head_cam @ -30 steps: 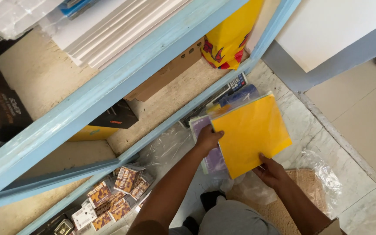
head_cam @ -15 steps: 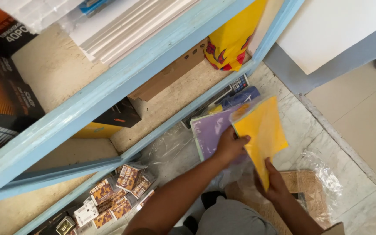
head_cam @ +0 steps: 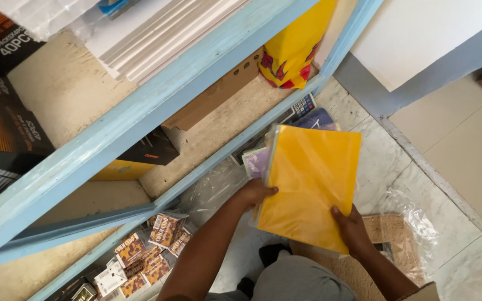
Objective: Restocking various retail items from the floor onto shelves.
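Head view looks down on both hands holding a yellow paper pack point(head_cam: 311, 187) in clear wrap, low over the marble floor point(head_cam: 386, 167) in front of a light blue shelf point(head_cam: 140, 114). Left hand point(head_cam: 256, 193) grips the pack's left edge, fingers curled closed around it. Right hand point(head_cam: 351, 228) pinches the near right corner, thumb on top, other fingers hidden under the pack. Purple sheet pack point(head_cam: 256, 161) pokes out just behind the yellow one on the left, touching it. Yellow and red bag point(head_cam: 291, 53) stands on the far right of the shelf. Brown cardboard box point(head_cam: 216, 92) lies left of the bag. Black and orange box point(head_cam: 4, 131) sits far left. Small brown patterned packets point(head_cam: 152, 251) lie in a heap near left. Woven mat in plastic point(head_cam: 389, 239) lies near right, under the right hand.
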